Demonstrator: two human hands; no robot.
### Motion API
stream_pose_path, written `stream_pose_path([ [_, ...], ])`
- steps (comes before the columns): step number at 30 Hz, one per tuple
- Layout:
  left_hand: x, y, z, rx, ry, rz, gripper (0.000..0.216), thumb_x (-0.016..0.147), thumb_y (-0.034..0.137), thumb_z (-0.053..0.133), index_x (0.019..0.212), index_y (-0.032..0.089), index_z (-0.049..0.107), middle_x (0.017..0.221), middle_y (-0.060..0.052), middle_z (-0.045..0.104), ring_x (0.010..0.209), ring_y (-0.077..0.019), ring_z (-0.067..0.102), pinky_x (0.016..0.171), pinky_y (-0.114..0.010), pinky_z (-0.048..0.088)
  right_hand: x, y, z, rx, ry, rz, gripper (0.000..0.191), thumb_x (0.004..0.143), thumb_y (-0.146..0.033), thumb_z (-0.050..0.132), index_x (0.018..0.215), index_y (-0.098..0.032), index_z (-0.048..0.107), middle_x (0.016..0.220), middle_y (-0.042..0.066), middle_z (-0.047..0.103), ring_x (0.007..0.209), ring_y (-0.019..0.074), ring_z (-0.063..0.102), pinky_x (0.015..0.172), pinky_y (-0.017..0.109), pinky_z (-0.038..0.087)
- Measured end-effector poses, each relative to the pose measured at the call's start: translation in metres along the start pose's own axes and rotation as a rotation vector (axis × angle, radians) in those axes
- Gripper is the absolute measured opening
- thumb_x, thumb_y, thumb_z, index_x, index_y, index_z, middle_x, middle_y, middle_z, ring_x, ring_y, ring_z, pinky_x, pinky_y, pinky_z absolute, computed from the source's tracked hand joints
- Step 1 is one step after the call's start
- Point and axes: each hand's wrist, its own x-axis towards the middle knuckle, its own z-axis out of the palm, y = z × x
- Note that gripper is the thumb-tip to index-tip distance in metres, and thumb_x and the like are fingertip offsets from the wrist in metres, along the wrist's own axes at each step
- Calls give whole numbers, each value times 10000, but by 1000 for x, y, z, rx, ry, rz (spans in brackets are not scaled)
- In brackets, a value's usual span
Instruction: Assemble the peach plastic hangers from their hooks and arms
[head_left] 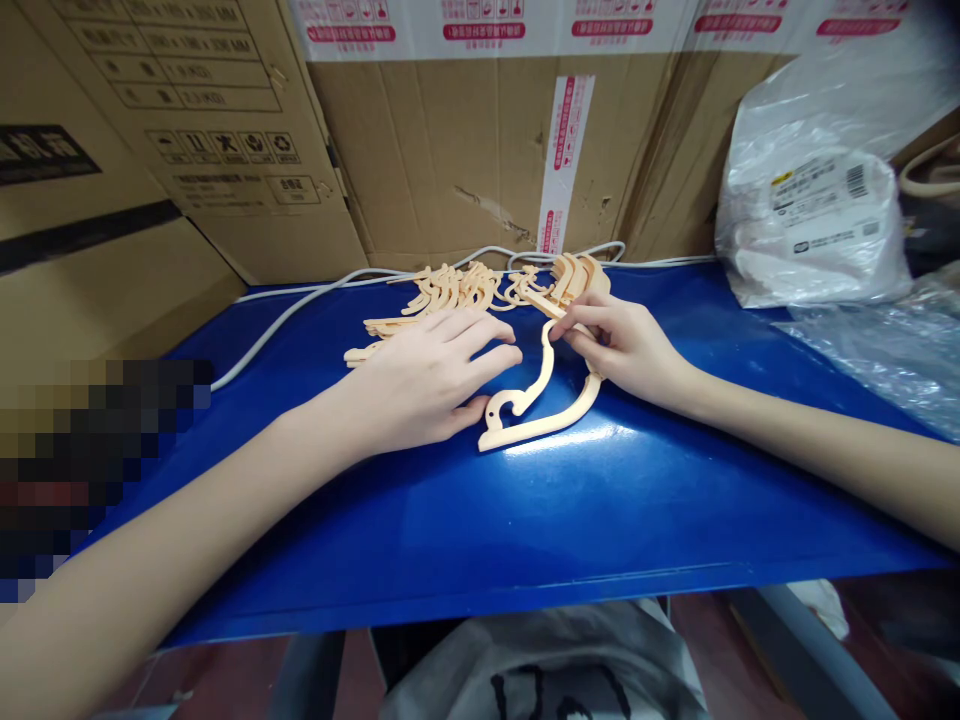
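Observation:
A cream-coloured curved plastic piece (551,430), shaped like part of a folding clothes hanger, lies on the blue table in front of me. Its left end has a small hook and a hole. My right hand (619,345) pinches its upper right part between thumb and fingers. My left hand (446,375) hovers palm down with fingers apart, its thumb tip beside the hooked end; whether it touches is unclear. Behind my left hand lies a pile of similar slim pieces (454,288), partly hidden by it. A stack of wider curved pieces (581,277) sits beyond my right hand.
Cardboard boxes (450,150) wall off the back and left of the blue table (480,540). A white cable (300,300) runs along the back edge. Clear plastic packaging with a white labelled bundle (817,220) stands at the right. A blurred dark object (112,450) is at the left.

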Motion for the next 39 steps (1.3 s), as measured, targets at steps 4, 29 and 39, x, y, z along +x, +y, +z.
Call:
stream_pose_path([
  [4,1,0,0,7,-2,-13,258,938,134,471,1134,117,639,1208,-126,662,1137,-283,601,980,-411,485,0,0,1,4,-6,25,228,887,-148,538,926,-189,759,901,28,627,614,104,488,638,281,367],
  [29,0,9,8,-23,-14,-151,213,988,272,489,845,175,614,818,-33,662,774,-199,609,661,-312,414,1,-8,-6,-4,-255,-336,467,1051,-433,352,986,-177,737,1027,91,670,923,201,602,843,345,413],
  [39,3,25,3,-190,-34,-306,174,971,317,529,1000,183,636,878,-36,679,819,-212,630,677,-316,419,-4,-11,-13,-72,-253,-426,616,1048,-552,206,1094,-205,713,997,81,645,895,213,569,857,399,337],
])
